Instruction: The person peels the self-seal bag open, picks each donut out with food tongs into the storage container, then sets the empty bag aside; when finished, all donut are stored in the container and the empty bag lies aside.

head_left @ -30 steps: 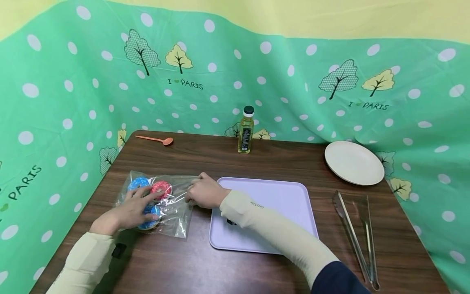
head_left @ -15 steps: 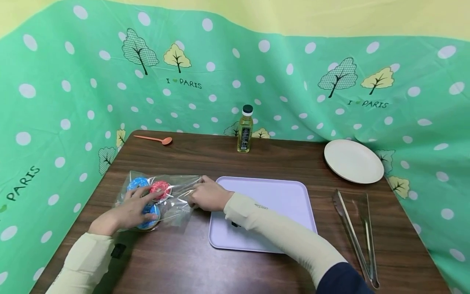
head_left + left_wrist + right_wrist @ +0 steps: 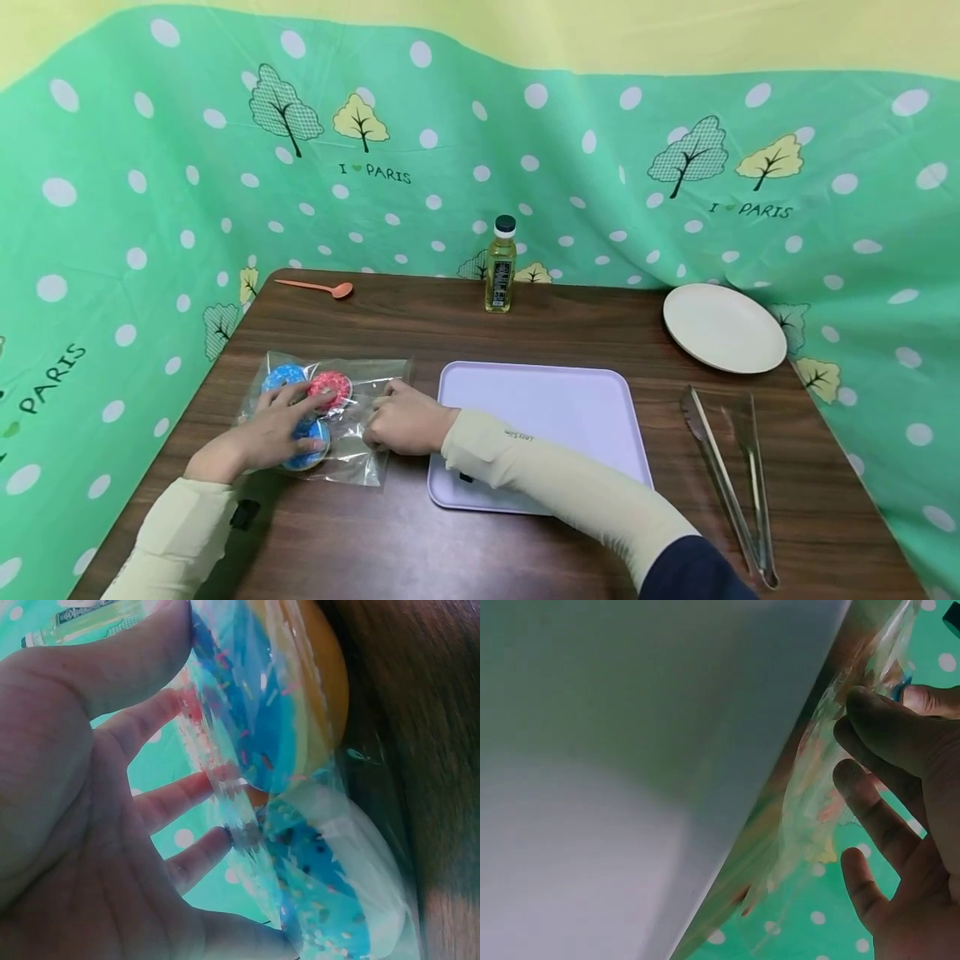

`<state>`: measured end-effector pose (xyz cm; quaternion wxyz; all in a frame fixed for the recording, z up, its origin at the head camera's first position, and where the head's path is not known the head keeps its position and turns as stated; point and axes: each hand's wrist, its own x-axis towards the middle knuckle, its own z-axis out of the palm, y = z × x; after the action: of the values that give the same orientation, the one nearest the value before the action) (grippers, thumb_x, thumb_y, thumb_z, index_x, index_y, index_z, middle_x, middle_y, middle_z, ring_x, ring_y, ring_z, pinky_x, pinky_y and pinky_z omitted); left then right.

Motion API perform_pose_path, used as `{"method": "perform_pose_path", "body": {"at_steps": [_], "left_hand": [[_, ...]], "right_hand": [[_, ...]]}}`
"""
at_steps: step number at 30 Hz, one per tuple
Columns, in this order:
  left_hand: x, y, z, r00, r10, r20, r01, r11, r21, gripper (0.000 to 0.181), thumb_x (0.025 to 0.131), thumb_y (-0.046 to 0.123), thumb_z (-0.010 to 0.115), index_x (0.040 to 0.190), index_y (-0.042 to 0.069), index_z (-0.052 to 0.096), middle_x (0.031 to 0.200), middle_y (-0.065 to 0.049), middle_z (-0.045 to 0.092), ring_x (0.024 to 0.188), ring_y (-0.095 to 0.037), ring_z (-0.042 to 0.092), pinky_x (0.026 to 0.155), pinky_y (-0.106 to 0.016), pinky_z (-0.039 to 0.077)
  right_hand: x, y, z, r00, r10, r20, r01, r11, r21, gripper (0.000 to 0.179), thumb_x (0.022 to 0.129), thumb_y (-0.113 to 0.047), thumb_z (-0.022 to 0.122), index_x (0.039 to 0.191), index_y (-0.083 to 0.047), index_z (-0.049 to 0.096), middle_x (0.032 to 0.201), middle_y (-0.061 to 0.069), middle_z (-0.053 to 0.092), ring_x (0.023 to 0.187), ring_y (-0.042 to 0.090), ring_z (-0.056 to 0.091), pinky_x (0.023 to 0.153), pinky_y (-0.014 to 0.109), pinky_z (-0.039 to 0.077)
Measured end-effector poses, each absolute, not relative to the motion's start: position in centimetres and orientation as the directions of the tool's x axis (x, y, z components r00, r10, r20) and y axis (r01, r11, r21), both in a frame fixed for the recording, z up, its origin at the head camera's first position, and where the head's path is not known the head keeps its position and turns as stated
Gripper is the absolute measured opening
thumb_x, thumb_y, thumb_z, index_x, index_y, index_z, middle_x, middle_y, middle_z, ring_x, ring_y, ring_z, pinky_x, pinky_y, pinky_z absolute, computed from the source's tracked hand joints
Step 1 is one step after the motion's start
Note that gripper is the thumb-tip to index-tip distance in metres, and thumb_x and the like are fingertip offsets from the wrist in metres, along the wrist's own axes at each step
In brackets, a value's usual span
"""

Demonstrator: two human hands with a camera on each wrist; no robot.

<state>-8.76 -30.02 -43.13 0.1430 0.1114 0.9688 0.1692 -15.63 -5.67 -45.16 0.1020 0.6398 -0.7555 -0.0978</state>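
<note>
A clear plastic bag (image 3: pixel 347 463) lies on the left of the table. Inside are a blue sprinkled donut (image 3: pixel 282 377) at the upper left, a red sprinkled donut (image 3: pixel 335 385) beside it and a second blue donut (image 3: pixel 318 432) below. My left hand (image 3: pixel 272 428) rests spread over the bag, its fingertips touching the film above the donuts, as the left wrist view also shows. At the bag's right end, my right hand (image 3: pixel 408 419) pinches the film between thumb and index finger; the exact contact is partly hidden. Its other fingers (image 3: pixel 859 881) are loosely bent and apart.
A lilac tray (image 3: pixel 547 400) lies under my right forearm. Metal tongs (image 3: pixel 720 475) and a white plate (image 3: pixel 723 329) are on the right. An oil bottle (image 3: pixel 500 271) and an orange spoon (image 3: pixel 337 291) stand and lie at the back.
My right hand pulled the bag's edge rightward half a second ago, then moved left and slightly down. The bag's lower right corner lies flat again. My left hand stays in place.
</note>
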Motion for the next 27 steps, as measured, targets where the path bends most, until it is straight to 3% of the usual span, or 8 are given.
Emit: {"method": "perform_pose_path", "body": {"at_steps": [6,15,27], "left_hand": [[-8.7,-29.9,-43.2,-0.934,0.265,-0.238,0.166,0.915,0.368,0.071,0.089,0.037,0.076,0.15,0.016,0.048,0.154,-0.025,0.025,0.134,-0.061,0.016,0.082,-0.091,0.019],[-8.8,-30.0,-43.2,-0.933,0.265,-0.245,0.16,0.912,0.377,0.072,0.087,0.037,0.078,0.15,0.017,0.048,0.153,-0.026,0.026,0.133,-0.061,0.015,0.082,-0.091,0.018],[-8.6,-30.2,-43.3,-0.931,0.3,-0.207,0.206,0.903,0.378,0.072,0.088,0.037,0.077,0.15,0.014,0.048,0.152,-0.029,0.028,0.131,-0.064,0.019,0.087,-0.085,0.03]], "right_hand": [[-15.3,-5.0,-45.1,-0.159,-0.987,0.028,-0.945,0.16,0.284,0.021,0.096,-0.038,0.064,0.076,-0.034,0.066,0.085,-0.024,0.067,0.089,0.002,0.06,0.092,0.036,0.038],[-15.2,-3.7,-45.0,-0.15,-0.988,0.042,-0.938,0.156,0.31,0.017,0.096,-0.036,0.064,0.08,-0.033,0.069,0.084,-0.02,0.067,0.077,0.002,0.063,0.092,0.038,0.04],[-15.0,-2.4,-44.8,-0.193,-0.981,0.024,-0.945,0.192,0.265,0.016,0.094,-0.028,0.068,0.079,-0.033,0.07,0.086,-0.022,0.068,0.084,0.001,0.064,0.1,0.041,0.04]]}}
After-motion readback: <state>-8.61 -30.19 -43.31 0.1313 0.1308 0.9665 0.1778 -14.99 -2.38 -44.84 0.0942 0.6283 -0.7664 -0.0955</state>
